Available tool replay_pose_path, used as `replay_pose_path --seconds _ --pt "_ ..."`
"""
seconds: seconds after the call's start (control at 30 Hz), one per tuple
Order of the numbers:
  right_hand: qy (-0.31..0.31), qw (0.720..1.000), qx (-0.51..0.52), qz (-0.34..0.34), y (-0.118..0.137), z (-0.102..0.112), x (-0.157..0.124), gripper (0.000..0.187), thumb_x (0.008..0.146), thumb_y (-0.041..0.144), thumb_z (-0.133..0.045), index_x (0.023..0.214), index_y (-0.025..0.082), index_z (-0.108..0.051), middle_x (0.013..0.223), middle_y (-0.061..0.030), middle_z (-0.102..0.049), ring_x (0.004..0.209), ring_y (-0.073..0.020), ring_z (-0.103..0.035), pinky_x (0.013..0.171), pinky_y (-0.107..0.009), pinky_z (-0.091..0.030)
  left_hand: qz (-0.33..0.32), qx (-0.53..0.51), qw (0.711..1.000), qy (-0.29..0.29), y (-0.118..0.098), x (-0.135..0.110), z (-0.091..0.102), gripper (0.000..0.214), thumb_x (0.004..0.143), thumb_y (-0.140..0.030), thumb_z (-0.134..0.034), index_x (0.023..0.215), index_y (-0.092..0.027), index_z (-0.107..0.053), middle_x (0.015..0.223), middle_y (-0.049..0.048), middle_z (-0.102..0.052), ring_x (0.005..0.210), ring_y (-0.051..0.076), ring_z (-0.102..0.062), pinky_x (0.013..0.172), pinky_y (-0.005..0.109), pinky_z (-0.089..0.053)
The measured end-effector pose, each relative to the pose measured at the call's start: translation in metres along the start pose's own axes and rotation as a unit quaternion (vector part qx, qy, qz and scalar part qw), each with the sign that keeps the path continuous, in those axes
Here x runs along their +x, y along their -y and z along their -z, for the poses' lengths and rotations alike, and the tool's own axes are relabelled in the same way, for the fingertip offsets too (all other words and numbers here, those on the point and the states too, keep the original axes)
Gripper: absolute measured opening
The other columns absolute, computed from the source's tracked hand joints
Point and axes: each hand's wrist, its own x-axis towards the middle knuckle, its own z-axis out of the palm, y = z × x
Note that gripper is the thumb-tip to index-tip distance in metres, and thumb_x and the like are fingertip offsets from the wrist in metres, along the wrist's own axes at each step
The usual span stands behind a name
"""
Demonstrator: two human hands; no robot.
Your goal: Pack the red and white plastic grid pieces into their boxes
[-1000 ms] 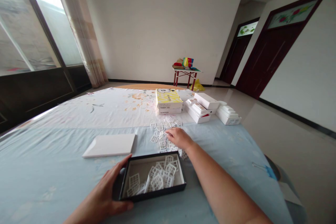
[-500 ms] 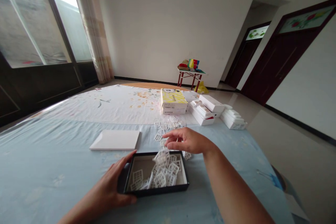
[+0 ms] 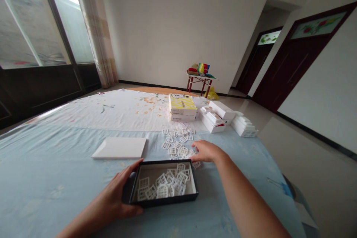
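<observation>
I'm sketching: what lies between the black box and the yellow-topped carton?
In the head view, scattered white lattice pieces lie between the box and the carton.

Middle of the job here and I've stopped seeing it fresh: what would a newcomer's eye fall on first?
Probably the black-rimmed box at the near middle of the table, with white lattice pieces inside and the left hand around its left end. Just beyond it lies a scatter of loose pieces, with the right hand at their right edge. Farther back, the yellow-and-white box stands out by its colour.
</observation>
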Motion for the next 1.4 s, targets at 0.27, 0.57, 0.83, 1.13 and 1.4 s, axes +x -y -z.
replay_pose_path --seconds 0.27,0.57,0.83,1.13,1.4 --pt "-0.006 0.997 0.078 -0.023 -0.005 -0.021 0.005 0.044 0.057 0.039 -0.072 0.092 0.016 -0.059 0.083 -0.0022 -0.061 0.076 -0.0170 -0.055 0.062 -0.023 -0.039 -0.002 0.006 1.000 0.003 0.004 0.001 -0.002 0.101 0.054 -0.040 -0.077 0.138 -0.035 -0.022 0.137 0.0052 -0.042 0.123 0.030 -0.040 0.103 0.043 -0.035" --pt "-0.043 0.988 0.150 -0.012 -0.007 -0.027 -0.015 0.029 0.062 0.033 -0.068 0.081 0.017 -0.053 0.082 -0.0003 -0.057 0.076 -0.0147 -0.052 0.064 -0.023 -0.038 -0.008 0.000 1.000 -0.008 0.000 0.002 -0.001 0.097 0.055 -0.039 -0.076 0.138 -0.033 -0.025 0.133 0.0057 -0.046 0.119 0.030 -0.045 0.101 0.043 -0.038" --pt "-0.097 0.967 0.234 0.019 -0.016 -0.028 -0.008 0.021 0.066 0.028 -0.064 0.077 0.017 -0.051 0.073 0.0027 -0.051 0.069 -0.0124 -0.049 0.067 -0.025 -0.038 -0.012 -0.001 1.000 -0.018 0.002 0.003 -0.003 0.098 0.053 -0.041 -0.076 0.137 -0.032 -0.027 0.131 0.0070 -0.048 0.116 0.031 -0.047 0.098 0.043 -0.040" --pt "-0.112 0.885 0.436 0.117 0.037 0.017 -0.041 0.034 0.066 0.040 -0.071 0.084 0.019 -0.052 0.072 0.0039 -0.051 0.063 -0.0088 -0.048 0.059 -0.022 -0.040 0.001 -0.002 1.000 -0.005 -0.004 0.003 -0.001 0.099 0.053 -0.038 -0.078 0.138 -0.033 -0.026 0.131 0.0062 -0.048 0.117 0.029 -0.046 0.100 0.042 -0.039" --pt "-0.119 0.928 0.333 0.115 0.045 0.025 -0.047 0.033 0.073 0.039 -0.065 0.099 0.020 -0.060 0.092 -0.0042 -0.064 0.083 -0.0153 -0.059 0.072 -0.029 -0.046 0.010 -0.003 1.000 0.010 -0.004 0.003 -0.001 0.099 0.055 -0.041 -0.076 0.138 -0.033 -0.022 0.134 0.0061 -0.044 0.120 0.029 -0.043 0.102 0.042 -0.036"
